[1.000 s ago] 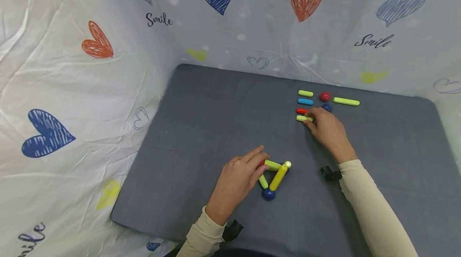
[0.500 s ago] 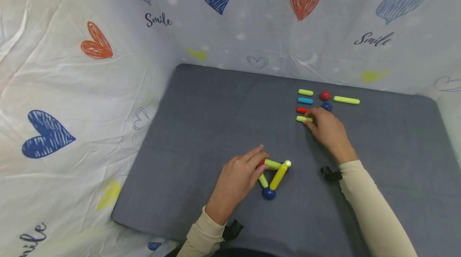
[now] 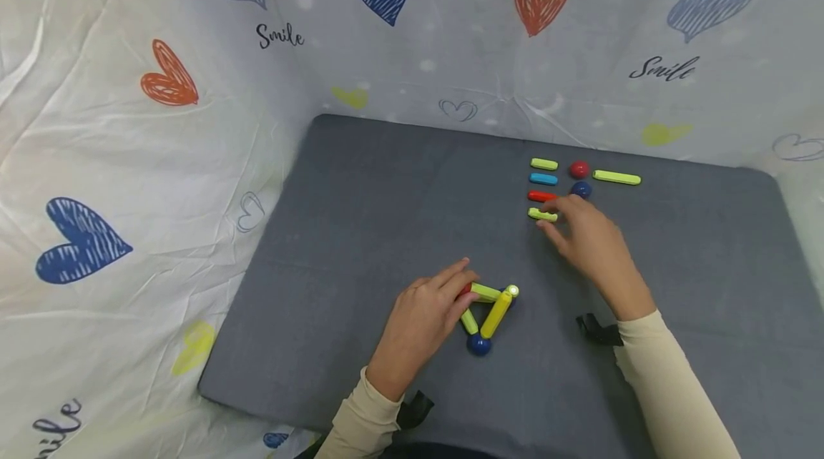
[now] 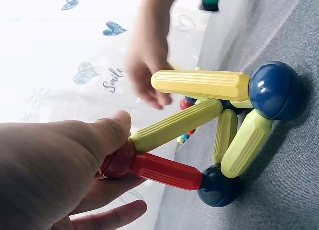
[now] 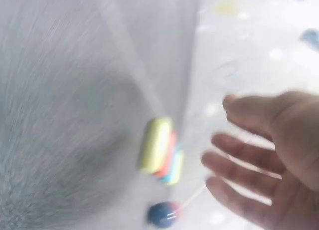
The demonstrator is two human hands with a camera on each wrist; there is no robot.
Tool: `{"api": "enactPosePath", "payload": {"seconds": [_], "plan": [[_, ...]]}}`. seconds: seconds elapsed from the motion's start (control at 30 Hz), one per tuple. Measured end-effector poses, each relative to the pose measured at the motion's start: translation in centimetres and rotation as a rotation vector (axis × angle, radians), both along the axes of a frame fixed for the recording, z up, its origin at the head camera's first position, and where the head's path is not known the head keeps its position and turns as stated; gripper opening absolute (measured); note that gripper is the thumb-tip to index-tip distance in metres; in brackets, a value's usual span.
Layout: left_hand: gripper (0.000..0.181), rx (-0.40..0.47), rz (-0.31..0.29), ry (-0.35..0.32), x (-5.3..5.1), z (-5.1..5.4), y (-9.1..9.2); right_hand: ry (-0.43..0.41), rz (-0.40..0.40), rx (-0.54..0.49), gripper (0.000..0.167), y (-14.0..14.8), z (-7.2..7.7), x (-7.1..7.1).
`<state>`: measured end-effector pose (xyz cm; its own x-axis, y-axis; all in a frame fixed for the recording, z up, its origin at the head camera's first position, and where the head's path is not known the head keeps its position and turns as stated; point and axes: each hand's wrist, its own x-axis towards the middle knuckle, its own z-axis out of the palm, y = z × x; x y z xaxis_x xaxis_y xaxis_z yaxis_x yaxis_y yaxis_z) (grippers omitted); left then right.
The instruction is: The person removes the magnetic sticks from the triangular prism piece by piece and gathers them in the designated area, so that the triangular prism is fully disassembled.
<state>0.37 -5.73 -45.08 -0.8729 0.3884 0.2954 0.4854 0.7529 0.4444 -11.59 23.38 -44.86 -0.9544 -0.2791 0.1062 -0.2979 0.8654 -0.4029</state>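
My left hand (image 3: 421,319) pinches a red ball (image 4: 119,159) at the top corner of a framework of magnetic sticks and balls. A yellow-green stick (image 4: 177,124) and a red stick (image 4: 167,170) run from that ball. Dark blue balls (image 4: 276,90) join lower sticks on the mat, and a yellow stick (image 3: 496,316) tilts upward with one end free. My right hand (image 3: 589,241) hovers by a short yellow-green stick (image 3: 543,215), fingers apart. In the right wrist view, nothing lies between those fingers, and the yellow-green stick (image 5: 156,145) rests blurred on the mat.
Beyond the right hand lie a red stick (image 3: 541,196), a blue stick (image 3: 543,179), another yellow-green stick (image 3: 543,164), a red ball (image 3: 579,169), a blue ball (image 3: 581,189) and a longer yellow-green stick (image 3: 616,177). A heart-printed cloth (image 3: 399,66) borders the grey mat (image 3: 360,201).
My right hand has let go of the short yellow-green stick and drawn slightly back toward me; the stick now lies slightly turned. The left hand keeps its hold on the red ball.
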Motion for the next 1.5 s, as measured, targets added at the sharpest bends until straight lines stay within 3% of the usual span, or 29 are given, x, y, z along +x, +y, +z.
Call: {"api": "enactPosePath", "payload": {"seconds": [0.13,0.23,0.37,0.5,0.63,1.1,1.33,1.5], "plan": [[0.027,-0.009,-0.001,0.005,0.1,0.0,0.0,0.020,0.180,-0.073,0.028,-0.8,2.0,3.2],[0.027,-0.020,0.000,0.005,0.2,0.0,0.0,-0.006,0.300,-0.095,0.031,-1.2,2.6,5.4],[0.028,-0.025,-0.006,0.000,0.1,0.1,0.0,-0.102,0.363,-0.103,0.039,-1.7,2.4,7.7],[0.029,-0.022,-0.012,-0.006,0.0,0.1,-0.2,-0.132,0.361,-0.114,0.040,-2.5,1.8,8.9],[0.029,-0.020,-0.016,-0.001,0.0,0.0,-0.2,-0.087,0.348,-0.114,0.036,-3.1,0.8,9.5],[0.028,-0.009,-0.010,-0.002,-0.1,0.1,-0.1,-0.029,0.265,-0.225,0.032,-2.7,-0.8,9.7],[0.029,-0.020,-0.007,0.008,0.0,0.1,-0.1,-0.054,0.166,-0.154,0.026,-1.6,-1.3,9.9],[0.028,-0.011,-0.009,0.004,0.0,0.1,-0.1,-0.085,0.139,-0.065,0.024,-1.2,-2.0,9.9]]}}
